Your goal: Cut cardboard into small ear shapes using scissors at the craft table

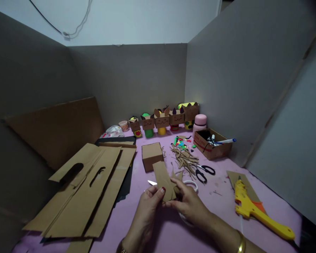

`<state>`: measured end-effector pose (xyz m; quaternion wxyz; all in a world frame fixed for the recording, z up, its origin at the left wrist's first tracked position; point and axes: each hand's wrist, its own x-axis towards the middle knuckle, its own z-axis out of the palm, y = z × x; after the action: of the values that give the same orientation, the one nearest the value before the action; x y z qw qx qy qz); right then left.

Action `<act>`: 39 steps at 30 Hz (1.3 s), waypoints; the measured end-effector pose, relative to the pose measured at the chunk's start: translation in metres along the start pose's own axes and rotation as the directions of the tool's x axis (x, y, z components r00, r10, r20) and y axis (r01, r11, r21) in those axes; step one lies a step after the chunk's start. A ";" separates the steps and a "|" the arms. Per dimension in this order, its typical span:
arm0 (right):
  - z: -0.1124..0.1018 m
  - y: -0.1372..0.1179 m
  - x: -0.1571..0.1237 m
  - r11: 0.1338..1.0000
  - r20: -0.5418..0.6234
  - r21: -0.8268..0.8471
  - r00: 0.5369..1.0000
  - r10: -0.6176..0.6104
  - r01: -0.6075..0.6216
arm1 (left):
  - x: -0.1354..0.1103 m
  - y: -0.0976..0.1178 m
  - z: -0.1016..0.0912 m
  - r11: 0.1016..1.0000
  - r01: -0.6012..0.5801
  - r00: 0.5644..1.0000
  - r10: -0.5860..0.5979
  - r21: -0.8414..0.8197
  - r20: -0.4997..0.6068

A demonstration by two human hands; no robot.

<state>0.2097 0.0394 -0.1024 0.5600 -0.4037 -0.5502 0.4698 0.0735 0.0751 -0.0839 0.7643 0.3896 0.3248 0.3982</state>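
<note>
Between my two hands is a brown cardboard piece [162, 175], roughly a long strip with a cut lower part. My left hand [149, 207] pinches its lower left side, thumb on top. Fingers of my right hand [191, 202] close on its lower right edge. Just beyond it stands a small cardboard box [152, 154]. White-handled scissors [191, 185] lie partly hidden under my hands, with a blade tip showing to the left. Black-handled scissors [204, 173] rest to the right, by a heap of thin cardboard scraps [185, 158].
Large cardboard sheets [79, 196] are stacked at left. A yellow glue gun [260, 214] lies at right on a cardboard piece. Behind are several cardboard animal figures [162, 121], a pink bottle [199, 123], a box of pens [213, 149] and a paper cup [123, 125]. Grey panels [131, 77] enclose the table.
</note>
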 end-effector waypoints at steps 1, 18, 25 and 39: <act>0.001 0.001 0.001 1.000 0.001 0.017 1.000 0.003 -0.003 | 0.000 0.000 0.000 1.000 -0.003 1.000 0.003 0.005 -0.004; -0.003 0.001 0.000 0.991 0.031 -0.136 0.999 0.013 -0.009 | 0.004 -0.005 -0.003 0.995 -0.084 0.986 0.092 0.060 -0.140; -0.004 0.000 -0.001 0.994 0.022 -0.101 0.998 0.055 -0.052 | 0.006 -0.009 -0.007 0.992 -0.091 0.985 0.102 0.082 -0.139; -0.006 0.008 0.003 0.969 0.027 0.073 0.972 0.235 -0.236 | 0.006 -0.006 -0.009 0.992 -0.083 0.994 0.089 0.092 -0.064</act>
<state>0.2146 0.0445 -0.1101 0.5103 -0.4403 -0.4852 0.5571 0.0716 0.0806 -0.0947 0.7166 0.4233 0.3511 0.4290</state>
